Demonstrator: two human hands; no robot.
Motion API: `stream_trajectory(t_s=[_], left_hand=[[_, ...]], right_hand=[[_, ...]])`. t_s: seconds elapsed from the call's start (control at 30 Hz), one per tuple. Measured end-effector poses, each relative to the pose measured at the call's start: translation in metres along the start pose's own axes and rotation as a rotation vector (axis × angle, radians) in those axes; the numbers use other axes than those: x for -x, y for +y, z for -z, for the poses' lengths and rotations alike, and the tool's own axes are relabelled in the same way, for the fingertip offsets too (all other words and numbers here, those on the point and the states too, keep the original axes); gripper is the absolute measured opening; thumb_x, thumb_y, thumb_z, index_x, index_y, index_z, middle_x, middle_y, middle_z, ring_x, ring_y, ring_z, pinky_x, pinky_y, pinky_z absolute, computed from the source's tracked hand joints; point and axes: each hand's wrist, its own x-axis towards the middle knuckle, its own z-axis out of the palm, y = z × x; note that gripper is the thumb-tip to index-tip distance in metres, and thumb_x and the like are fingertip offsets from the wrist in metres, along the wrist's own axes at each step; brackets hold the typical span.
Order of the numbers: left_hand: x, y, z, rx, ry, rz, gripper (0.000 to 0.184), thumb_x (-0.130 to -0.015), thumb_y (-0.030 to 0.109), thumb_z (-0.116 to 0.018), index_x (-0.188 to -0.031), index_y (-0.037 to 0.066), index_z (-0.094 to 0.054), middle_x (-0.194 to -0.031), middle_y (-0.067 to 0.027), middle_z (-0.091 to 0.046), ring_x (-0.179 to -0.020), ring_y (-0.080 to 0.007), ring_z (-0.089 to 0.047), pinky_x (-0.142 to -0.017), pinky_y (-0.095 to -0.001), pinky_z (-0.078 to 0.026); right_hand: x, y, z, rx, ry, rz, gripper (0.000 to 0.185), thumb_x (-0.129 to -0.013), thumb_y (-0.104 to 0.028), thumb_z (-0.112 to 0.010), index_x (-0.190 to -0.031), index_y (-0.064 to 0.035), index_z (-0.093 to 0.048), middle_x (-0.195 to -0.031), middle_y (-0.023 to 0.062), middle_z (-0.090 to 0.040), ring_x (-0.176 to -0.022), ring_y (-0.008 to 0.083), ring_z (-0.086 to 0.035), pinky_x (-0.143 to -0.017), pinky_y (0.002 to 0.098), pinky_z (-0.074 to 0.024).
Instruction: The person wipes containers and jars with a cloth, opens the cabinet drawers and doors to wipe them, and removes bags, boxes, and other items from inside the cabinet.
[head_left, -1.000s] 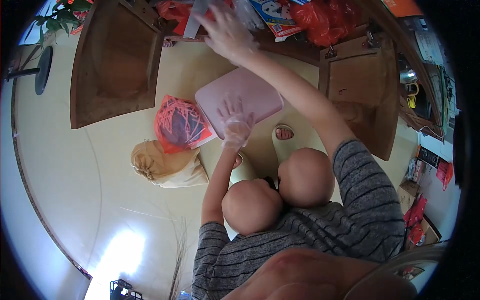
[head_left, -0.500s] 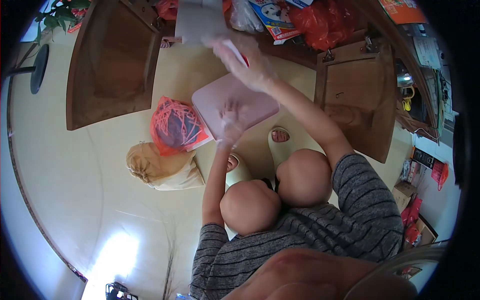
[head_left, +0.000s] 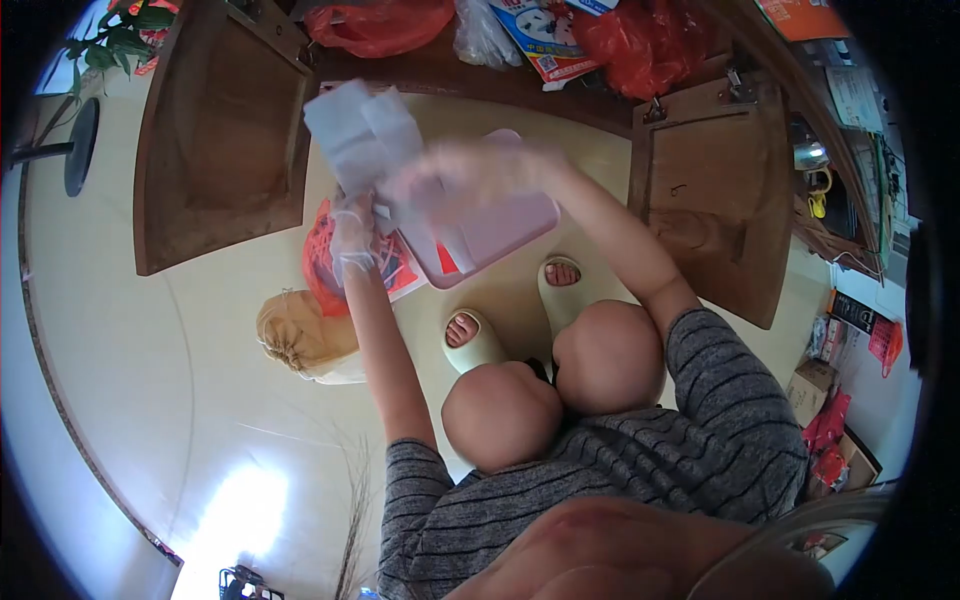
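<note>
My left hand [head_left: 355, 232], in a thin clear glove, is closed around the lower end of a pale, folded, sheet-like piece [head_left: 365, 130]. Smeared by motion, my right hand [head_left: 475, 180] passes over a pink tray [head_left: 515, 225] on the floor; its fingers cannot be made out. Just below that hand, over the tray's near left part, is a flat white and red piece [head_left: 447, 257]. Whether the right hand holds it or it lies on the tray, I cannot tell. A red plastic bag with pink strips [head_left: 322, 262] sits partly behind my left wrist.
Two open wooden cabinet doors [head_left: 225, 140] flank the low cabinet, which holds red bags [head_left: 640, 45], a clear bag [head_left: 485, 35] and a printed packet [head_left: 540, 40]. A tan drawstring bag [head_left: 300, 325] lies on the floor at left. My slippered feet [head_left: 475, 335] are near the tray.
The pale piece has come down and left from the cabinet front. My left hand has moved from over the tray up and left to it. My right hand has dropped lower over the tray.
</note>
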Motion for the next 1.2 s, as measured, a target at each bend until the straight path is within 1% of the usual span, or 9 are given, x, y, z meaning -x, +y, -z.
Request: stream_trajectory(t_s=[0.13, 0.2, 0.3, 0.43, 0.6, 0.7, 0.93, 1.03, 1.2], left_hand=[[0.042, 0.004, 0.005, 0.044, 0.214, 0.061, 0.040, -0.077, 0.001, -0.060, -0.115, 0.002, -0.049, -0.105, -0.0066, -0.057, -0.089, -0.0185, -0.058, -0.075, -0.0301, -0.050], [0.058, 0.005, 0.007, 0.087, 0.204, 0.063, 0.039, -0.078, 0.000, -0.056, -0.116, 0.001, -0.048, -0.108, -0.0085, -0.056, -0.094, -0.0197, -0.057, -0.081, -0.0316, -0.049], [0.076, 0.001, 0.024, 0.171, 0.183, 0.017, 0.042, -0.078, 0.001, -0.057, -0.118, 0.000, -0.046, -0.110, -0.0096, -0.055, -0.098, -0.0208, -0.056, -0.084, -0.0327, -0.049], [0.098, 0.016, 0.030, 0.260, 0.227, 0.149, 0.051, -0.074, 0.003, -0.061, -0.122, 0.001, -0.044, -0.110, -0.0106, -0.055, -0.101, -0.0226, -0.055, -0.086, -0.0351, -0.049], [0.117, 0.016, 0.036, 0.400, 0.163, 0.170, 0.059, -0.069, 0.003, -0.064, -0.123, -0.006, -0.042, -0.110, -0.0142, -0.056, -0.100, -0.0269, -0.057, -0.088, -0.0404, -0.049], [0.121, 0.012, 0.036, 0.416, 0.082, 0.143, 0.056, -0.068, 0.006, -0.063, -0.118, -0.011, -0.044, -0.109, -0.0180, -0.057, -0.099, -0.0289, -0.058, -0.088, -0.0410, -0.049], [0.118, -0.025, 0.052, 0.896, 0.047, 0.148, 0.048, -0.075, 0.015, -0.057, -0.117, -0.005, -0.048, -0.110, -0.0184, -0.058, -0.098, -0.0307, -0.059, -0.087, -0.0430, -0.050], [0.119, -0.059, 0.085, 0.793, -0.018, 0.192, 0.036, -0.083, 0.023, -0.050, -0.111, -0.001, -0.053, -0.106, -0.0168, -0.060, -0.092, -0.0281, -0.061, -0.080, -0.0389, -0.053], [0.121, -0.047, 0.071, 0.633, -0.028, 0.162, 0.033, -0.084, 0.020, -0.050, -0.110, 0.000, -0.053, -0.101, -0.0144, -0.061, -0.085, -0.0234, -0.062, -0.072, -0.0342, -0.054]], right_hand=[[-0.073, 0.010, 0.071, 0.681, 0.737, -0.007, 0.036, -0.079, -0.028, -0.062, -0.106, -0.0037, -0.059, -0.101, 0.0149, -0.062, -0.095, 0.0242, -0.060, -0.083, 0.0349, -0.0452], [-0.101, -0.012, 0.099, 0.664, 0.668, -0.306, 0.072, -0.068, -0.019, -0.065, -0.131, -0.0006, -0.036, -0.096, 0.0235, -0.059, -0.092, 0.0350, -0.058, -0.097, 0.0498, -0.0337], [-0.113, 0.001, 0.116, 0.905, 0.512, -0.406, 0.074, -0.065, -0.020, -0.066, -0.129, 0.0028, -0.037, -0.103, 0.0246, -0.057, -0.101, 0.0362, -0.054, -0.103, 0.0563, -0.0213], [-0.081, 0.049, 0.086, 0.894, 0.400, -0.221, 0.013, -0.077, -0.022, -0.058, -0.084, -0.0116, -0.062, -0.083, 0.0093, -0.063, -0.079, 0.0270, -0.061, -0.071, 0.0407, -0.0457], [-0.070, 0.057, 0.076, 1.052, 0.956, 0.156, 0.014, -0.074, -0.017, -0.064, -0.081, -0.0058, -0.060, -0.078, 0.0110, -0.063, -0.080, 0.0254, -0.060, -0.074, 0.0409, -0.0434], [-0.116, 0.051, 0.102, 1.198, 1.129, 0.328, 0.043, -0.068, -0.018, -0.065, -0.106, -0.0018, -0.052, -0.089, 0.0188, -0.060, -0.089, 0.0334, -0.057, -0.096, 0.0504, -0.0283], [-0.087, -0.011, 0.107, 0.748, 0.473, -0.286, 0.030, -0.067, -0.014, -0.063, -0.095, -0.0036, -0.060, -0.106, 0.0164, -0.057, -0.104, 0.0340, -0.051, -0.089, 0.0546, -0.0340], [-0.037, -0.006, 0.081, 0.305, 0.615, -0.212, 0.011, -0.069, -0.009, -0.060, -0.080, -0.0059, -0.062, -0.094, 0.0117, -0.056, -0.096, 0.0307, -0.050, -0.083, 0.0467, -0.0368], [0.000, -0.017, 0.061, 0.879, 0.572, 0.107, 0.011, -0.070, -0.011, -0.064, -0.080, -0.0070, -0.060, -0.068, 0.0119, -0.055, -0.071, 0.0297, -0.054, -0.087, 0.0407, -0.0378]])
